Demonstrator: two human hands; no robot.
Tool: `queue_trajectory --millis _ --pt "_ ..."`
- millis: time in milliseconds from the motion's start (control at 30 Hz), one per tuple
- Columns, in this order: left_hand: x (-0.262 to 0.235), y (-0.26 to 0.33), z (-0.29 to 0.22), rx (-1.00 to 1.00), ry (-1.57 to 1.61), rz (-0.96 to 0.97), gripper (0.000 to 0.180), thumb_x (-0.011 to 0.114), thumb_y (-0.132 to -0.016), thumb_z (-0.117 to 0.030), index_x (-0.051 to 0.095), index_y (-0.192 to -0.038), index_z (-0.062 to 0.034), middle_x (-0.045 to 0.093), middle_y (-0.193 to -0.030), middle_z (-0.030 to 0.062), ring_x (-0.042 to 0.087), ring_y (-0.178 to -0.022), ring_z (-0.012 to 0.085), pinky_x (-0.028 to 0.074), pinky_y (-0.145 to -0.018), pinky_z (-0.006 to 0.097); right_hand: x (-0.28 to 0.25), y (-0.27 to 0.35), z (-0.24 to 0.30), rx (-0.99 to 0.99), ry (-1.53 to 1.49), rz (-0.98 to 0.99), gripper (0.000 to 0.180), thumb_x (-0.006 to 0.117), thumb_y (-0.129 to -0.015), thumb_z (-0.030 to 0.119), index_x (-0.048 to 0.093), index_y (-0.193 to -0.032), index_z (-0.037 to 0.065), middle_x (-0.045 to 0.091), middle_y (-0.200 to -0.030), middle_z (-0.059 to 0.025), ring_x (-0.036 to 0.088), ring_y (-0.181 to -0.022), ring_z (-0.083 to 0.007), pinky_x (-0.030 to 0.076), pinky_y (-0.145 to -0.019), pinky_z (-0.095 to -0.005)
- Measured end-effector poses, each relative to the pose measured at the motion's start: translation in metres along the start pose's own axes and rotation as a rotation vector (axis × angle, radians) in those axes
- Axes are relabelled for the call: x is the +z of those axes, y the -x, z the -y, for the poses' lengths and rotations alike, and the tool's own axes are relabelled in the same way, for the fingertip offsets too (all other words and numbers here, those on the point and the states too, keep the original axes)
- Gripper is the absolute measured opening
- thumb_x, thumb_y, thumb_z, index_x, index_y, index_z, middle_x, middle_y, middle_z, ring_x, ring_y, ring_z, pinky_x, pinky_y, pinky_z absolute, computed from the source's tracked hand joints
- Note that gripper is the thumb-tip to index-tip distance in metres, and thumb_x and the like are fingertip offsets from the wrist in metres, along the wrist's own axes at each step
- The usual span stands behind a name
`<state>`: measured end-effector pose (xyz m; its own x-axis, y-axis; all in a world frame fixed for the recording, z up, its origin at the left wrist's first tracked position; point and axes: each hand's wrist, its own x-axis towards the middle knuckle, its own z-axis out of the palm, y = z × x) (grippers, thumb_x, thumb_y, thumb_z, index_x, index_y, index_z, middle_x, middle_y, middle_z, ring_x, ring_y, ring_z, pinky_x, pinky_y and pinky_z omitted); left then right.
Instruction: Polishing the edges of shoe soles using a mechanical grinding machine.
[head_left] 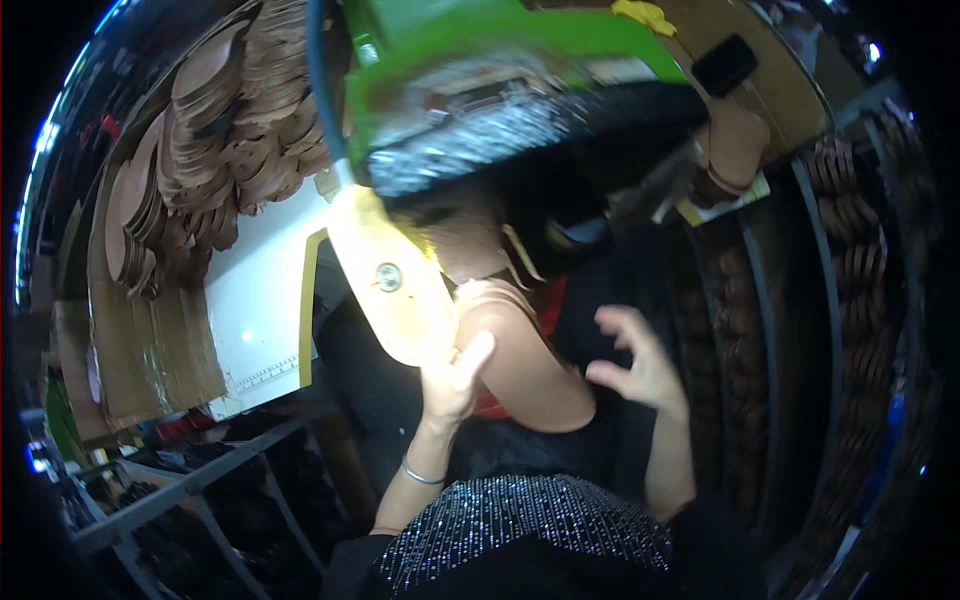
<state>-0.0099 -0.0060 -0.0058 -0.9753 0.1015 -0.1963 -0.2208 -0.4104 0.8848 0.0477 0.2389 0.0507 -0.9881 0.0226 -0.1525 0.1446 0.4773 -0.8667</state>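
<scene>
Racks (832, 290) stand beyond the right hand (645, 372), grip wide; the left hand (452, 388)'s one-edge hold on the sole (530, 370) could let it twist.

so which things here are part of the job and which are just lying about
Seemingly in the job:
tan sole-shaped piece, held in the left hand
right hand, open beside it
green machine, beyond the hands
stacked similar pieces, upper left

Probably just lying about:
black rectangular object, upper right
crumpled yellow item, near it
</scene>
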Motion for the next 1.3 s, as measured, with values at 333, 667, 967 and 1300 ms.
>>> queue_trajectory --millis 333,667,967,1300 --pt "0.055 -0.025 -0.054 0.24 -0.306 0.132 0.011 0.066 -0.082 -0.004 0.066 -0.09 0.0032 0.065 -0.073 0.0016 0.055 -0.063 0.0049 0.045 -0.06 0.019 0.079 0.064 -0.035 0.264 -0.801 0.122 0.044 0.069 -0.079 0.007 0.053 -0.117 -0.007 0.059 -0.112 -0.0143 0.057 -0.105 -0.0211 0.044 -0.093 -0.0306" --pt "0.032 -0.016 -0.036 0.089 -0.113 0.128 0.03 0.07 -0.079 -0.002 0.06 -0.107 0.0026 0.063 -0.099 0.0072 0.06 -0.088 0.0142 0.05 -0.079 0.027 -0.013 0.033 -0.029 0.128 -0.768 -0.45 0.027 0.064 -0.066 0.013 0.05 -0.086 0.002 0.057 -0.082 -0.0077 0.056 -0.079 -0.0137 0.046 -0.074 -0.0251" --pt "0.008 -0.026 -0.053 0.21 -0.145 0.291 0.039 0.073 -0.072 -0.015 0.06 -0.102 0.0062 0.066 -0.09 0.009 0.064 -0.081 0.0167 0.052 -0.074 0.028 -0.06 -0.084 0.018 -0.114 -0.835 -0.431 0.031 0.059 -0.076 0.005 0.051 -0.105 -0.002 0.059 -0.1 -0.01 0.059 -0.087 -0.0169 0.047 -0.084 -0.0281" --pt "-0.037 -0.016 -0.098 0.112 -0.193 0.131 0.028 0.068 -0.078 0.0 0.06 -0.103 0.0103 0.067 -0.094 0.0135 0.064 -0.084 0.0156 0.051 -0.077 0.026 -0.024 -0.127 -0.003 -0.142 -1.038 -0.226 0.034 0.054 -0.082 0.003 0.049 -0.116 0.0 0.056 -0.111 -0.0106 0.058 -0.095 -0.0191 0.047 -0.087 -0.0306"
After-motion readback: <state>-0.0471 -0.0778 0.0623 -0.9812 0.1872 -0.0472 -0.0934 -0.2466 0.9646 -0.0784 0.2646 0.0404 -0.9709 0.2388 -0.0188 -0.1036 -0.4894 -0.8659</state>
